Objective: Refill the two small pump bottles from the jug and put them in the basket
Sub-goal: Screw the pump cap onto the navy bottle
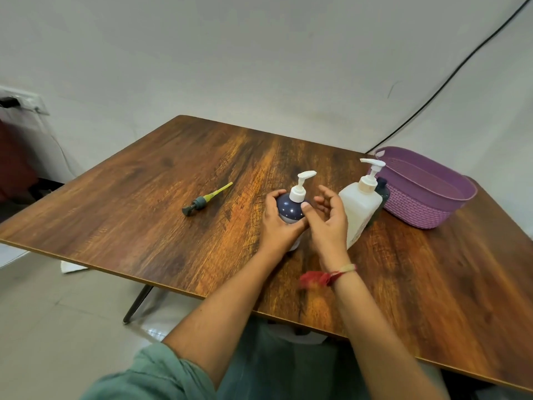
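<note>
A small round navy pump bottle [289, 208] with a white pump head stands upright on the wooden table [161, 215]. My left hand [278, 226] is wrapped around its body. My right hand [327, 217] hovers just right of its neck with fingers apart, thumb touching the bottle. A tall white jug [359, 209] with a white pump top stands to the right. Behind the jug a dark bottle [383, 192] is mostly hidden. The purple woven basket [427, 206] sits at the right. A loose grey pump head with a yellow tube [206, 199] lies at the left.
The table's near edge runs diagonally below my forearms. A black cable [450, 73] hangs along the wall behind the basket. A table leg [138, 303] and tiled floor show at the lower left.
</note>
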